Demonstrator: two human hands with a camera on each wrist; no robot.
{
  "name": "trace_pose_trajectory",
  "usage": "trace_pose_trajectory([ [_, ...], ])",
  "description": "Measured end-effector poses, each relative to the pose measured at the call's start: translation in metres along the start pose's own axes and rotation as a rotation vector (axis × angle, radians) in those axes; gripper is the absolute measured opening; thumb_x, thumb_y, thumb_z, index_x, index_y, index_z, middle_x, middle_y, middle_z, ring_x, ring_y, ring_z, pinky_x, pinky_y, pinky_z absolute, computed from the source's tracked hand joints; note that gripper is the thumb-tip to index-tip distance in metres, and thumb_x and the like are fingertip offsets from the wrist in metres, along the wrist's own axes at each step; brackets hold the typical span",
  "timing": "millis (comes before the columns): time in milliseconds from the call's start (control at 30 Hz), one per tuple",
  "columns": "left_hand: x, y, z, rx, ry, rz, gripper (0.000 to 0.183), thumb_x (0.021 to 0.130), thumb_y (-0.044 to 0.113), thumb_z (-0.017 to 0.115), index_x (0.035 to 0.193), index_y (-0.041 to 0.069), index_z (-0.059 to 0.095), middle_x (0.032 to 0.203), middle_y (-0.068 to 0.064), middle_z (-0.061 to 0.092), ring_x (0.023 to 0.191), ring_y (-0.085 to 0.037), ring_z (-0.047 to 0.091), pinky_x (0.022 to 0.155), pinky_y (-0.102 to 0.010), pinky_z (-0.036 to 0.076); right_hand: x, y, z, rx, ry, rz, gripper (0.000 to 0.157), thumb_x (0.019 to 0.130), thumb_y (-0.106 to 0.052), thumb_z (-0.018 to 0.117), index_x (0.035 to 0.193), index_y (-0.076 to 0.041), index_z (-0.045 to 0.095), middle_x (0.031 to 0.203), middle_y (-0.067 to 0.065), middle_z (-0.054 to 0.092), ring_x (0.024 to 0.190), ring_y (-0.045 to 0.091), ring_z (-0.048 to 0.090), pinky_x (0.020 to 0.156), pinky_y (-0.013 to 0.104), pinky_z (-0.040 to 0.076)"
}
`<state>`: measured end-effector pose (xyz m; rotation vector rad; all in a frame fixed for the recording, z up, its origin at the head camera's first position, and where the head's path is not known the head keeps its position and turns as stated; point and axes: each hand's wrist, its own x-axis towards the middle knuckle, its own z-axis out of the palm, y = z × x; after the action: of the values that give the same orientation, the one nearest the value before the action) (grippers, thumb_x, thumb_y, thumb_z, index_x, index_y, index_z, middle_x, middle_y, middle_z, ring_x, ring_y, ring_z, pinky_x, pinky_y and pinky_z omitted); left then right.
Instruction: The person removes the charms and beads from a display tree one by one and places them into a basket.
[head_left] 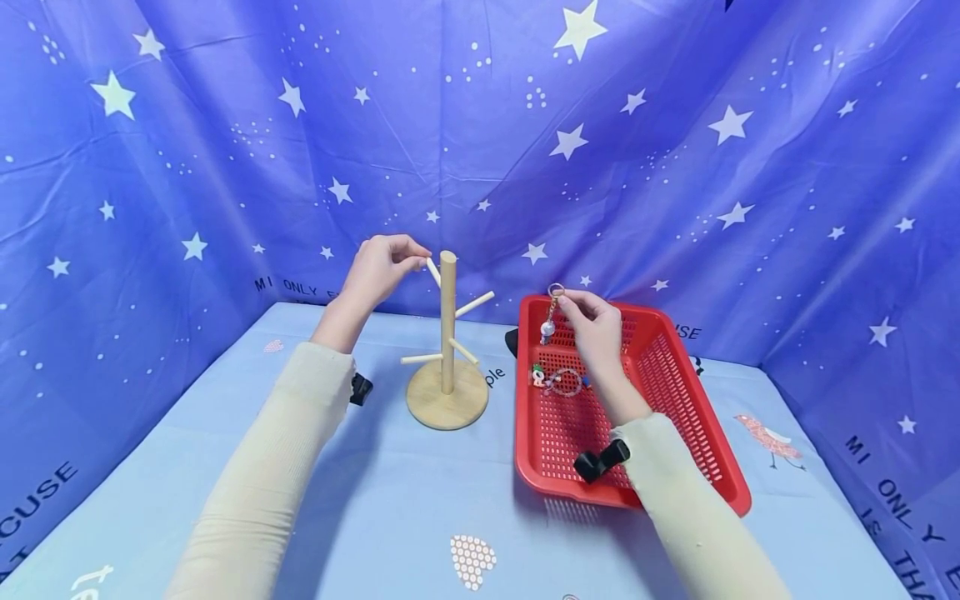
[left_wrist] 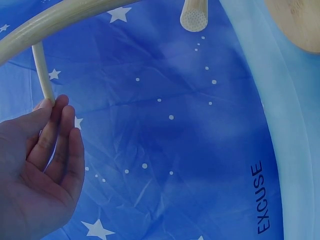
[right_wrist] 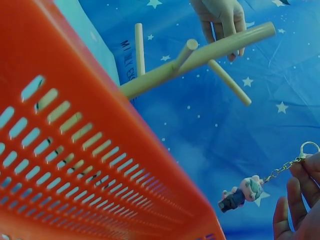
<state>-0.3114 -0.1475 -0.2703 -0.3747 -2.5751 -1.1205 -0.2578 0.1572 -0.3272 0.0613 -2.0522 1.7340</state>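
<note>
My left hand (head_left: 381, 265) pinches the tip of an upper peg (left_wrist: 43, 75) on a wooden peg stand (head_left: 447, 325). The stand is upright on its round base, with several bare pegs showing. Over the left side of a red basket (head_left: 528, 433), my right hand (head_left: 596, 325) pinches a keychain (head_left: 548, 331) near its ring. From the gold chain dangles a small figure (right_wrist: 242, 192) in pale and blue-grey colours. Inside the basket lie a little figure with a green top (head_left: 538, 376) and a beaded loop (head_left: 567, 382) beside it.
A light blue cloth (head_left: 390, 517) with printed hearts and a bird covers the table. Behind it hangs a blue star-patterned curtain (head_left: 450, 125). The basket's tall perforated wall (right_wrist: 115, 150) rises between the right wrist and the stand.
</note>
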Motion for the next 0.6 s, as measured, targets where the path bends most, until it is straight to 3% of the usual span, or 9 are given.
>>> trace_pose_trajectory([
  [133, 0.0, 0.0, 0.0, -0.003, 0.001, 0.002, 0.017, 0.096, 0.021, 0.067, 0.105, 0.011, 0.076, 0.101, -0.012, 0.077, 0.094, -0.025, 0.07, 0.087, -0.039, 0.048, 0.002, 0.004, -0.004, -0.01, 0.009, 0.022, 0.025, 0.097, -0.015, 0.066, 0.112, 0.003, 0.072, 0.085, -0.018, 0.069, 0.08, -0.001, 0.063, 0.076, 0.018, 0.054],
  [333, 0.0, 0.0, 0.0, -0.004, -0.006, -0.002, 0.017, 0.096, 0.021, 0.067, 0.106, 0.011, 0.076, 0.102, -0.011, 0.077, 0.097, -0.026, 0.071, 0.092, -0.042, 0.049, 0.006, 0.011, -0.009, -0.049, 0.027, 0.041, 0.026, 0.097, -0.016, 0.065, 0.114, 0.003, 0.071, 0.079, -0.026, 0.064, 0.077, -0.006, 0.06, 0.074, 0.013, 0.052],
  [433, 0.0, 0.0, 0.0, -0.005, -0.006, -0.002, 0.017, 0.096, 0.021, 0.067, 0.106, 0.012, 0.076, 0.102, -0.011, 0.077, 0.097, -0.026, 0.071, 0.093, -0.042, 0.049, 0.008, 0.014, -0.012, -0.074, 0.035, 0.058, 0.026, 0.096, -0.017, 0.066, 0.114, 0.002, 0.072, 0.082, -0.023, 0.066, 0.077, -0.007, 0.059, 0.072, 0.011, 0.05],
  [600, 0.0, 0.0, 0.0, -0.005, -0.004, -0.006, 0.016, 0.096, 0.021, 0.067, 0.106, 0.012, 0.076, 0.101, -0.011, 0.077, 0.096, -0.025, 0.071, 0.09, -0.041, 0.048, 0.012, 0.02, -0.017, -0.147, 0.04, 0.066, 0.025, 0.097, -0.019, 0.066, 0.113, -0.002, 0.073, 0.094, -0.006, 0.073, 0.076, -0.004, 0.06, 0.07, 0.011, 0.05],
])
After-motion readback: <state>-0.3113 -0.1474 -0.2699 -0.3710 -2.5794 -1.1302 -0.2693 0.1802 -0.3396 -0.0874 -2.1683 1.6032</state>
